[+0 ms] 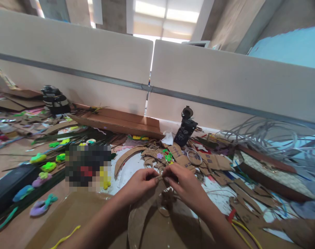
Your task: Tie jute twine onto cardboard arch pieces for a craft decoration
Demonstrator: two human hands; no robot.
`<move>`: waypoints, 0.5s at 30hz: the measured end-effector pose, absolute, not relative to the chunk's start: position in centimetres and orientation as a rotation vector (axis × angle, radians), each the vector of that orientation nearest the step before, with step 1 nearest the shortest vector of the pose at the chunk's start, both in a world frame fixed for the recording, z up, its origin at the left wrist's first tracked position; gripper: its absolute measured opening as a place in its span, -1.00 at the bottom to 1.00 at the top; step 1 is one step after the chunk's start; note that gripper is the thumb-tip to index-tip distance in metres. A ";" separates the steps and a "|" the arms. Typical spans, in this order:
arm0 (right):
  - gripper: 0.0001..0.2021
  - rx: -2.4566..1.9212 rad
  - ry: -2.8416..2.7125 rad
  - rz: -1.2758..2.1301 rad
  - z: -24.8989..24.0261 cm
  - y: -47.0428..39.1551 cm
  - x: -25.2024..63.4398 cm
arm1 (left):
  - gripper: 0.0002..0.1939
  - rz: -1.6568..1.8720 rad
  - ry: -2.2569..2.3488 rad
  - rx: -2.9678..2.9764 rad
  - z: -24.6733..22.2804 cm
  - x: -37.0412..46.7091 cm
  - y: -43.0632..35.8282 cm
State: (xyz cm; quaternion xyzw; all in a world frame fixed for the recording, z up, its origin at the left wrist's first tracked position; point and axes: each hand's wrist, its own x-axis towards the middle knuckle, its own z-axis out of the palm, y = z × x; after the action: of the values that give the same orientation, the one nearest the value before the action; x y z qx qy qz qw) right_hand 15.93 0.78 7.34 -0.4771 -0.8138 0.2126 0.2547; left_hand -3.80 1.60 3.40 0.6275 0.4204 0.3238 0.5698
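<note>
Near the centre, my left hand (144,180) and my right hand (178,175) meet with fingertips pinched on a thin strand of brown twine. Below them, a round twine-edged cardboard piece (144,221) lies flat, with a small brown knotted shape (168,199) on it. Just beyond my fingers sits a twine-wrapped ring (152,154) bearing a purple flower (160,156) and a green and red flower (168,155). How the strand joins the pieces is hidden by my fingers.
A black bottle (185,128) stands behind, near a long cardboard tray (118,121). Colourful fuzzy flowers (48,167) lie left. Cardboard scraps (217,161), a patterned bag (274,173) and clear tubing (266,138) are right. Another person's hand (294,228) rests at lower right.
</note>
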 end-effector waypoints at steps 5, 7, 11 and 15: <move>-0.84 -1.322 -2.218 0.569 7.5 0.7 15.9 | -0.74 0.769 0.978 1.484 3.6 -3.7 1.5; -0.85 -1.339 -2.216 0.574 7.5 0.7 15.9 | -0.75 0.769 0.995 1.496 3.9 -3.7 1.5; -0.80 -1.347 -2.235 0.584 7.5 0.8 16.0 | -0.76 0.764 1.019 1.568 4.2 -3.6 1.3; -0.81 -1.356 -2.242 0.623 7.6 0.9 16.2 | -0.75 0.756 1.035 1.591 4.1 -3.6 1.3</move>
State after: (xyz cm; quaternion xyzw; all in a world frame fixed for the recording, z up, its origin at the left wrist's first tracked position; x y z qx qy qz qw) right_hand 16.22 0.94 7.55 -0.4908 -0.8117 0.2256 0.2222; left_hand -3.57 1.30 4.07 0.6643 0.4320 0.3154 0.5220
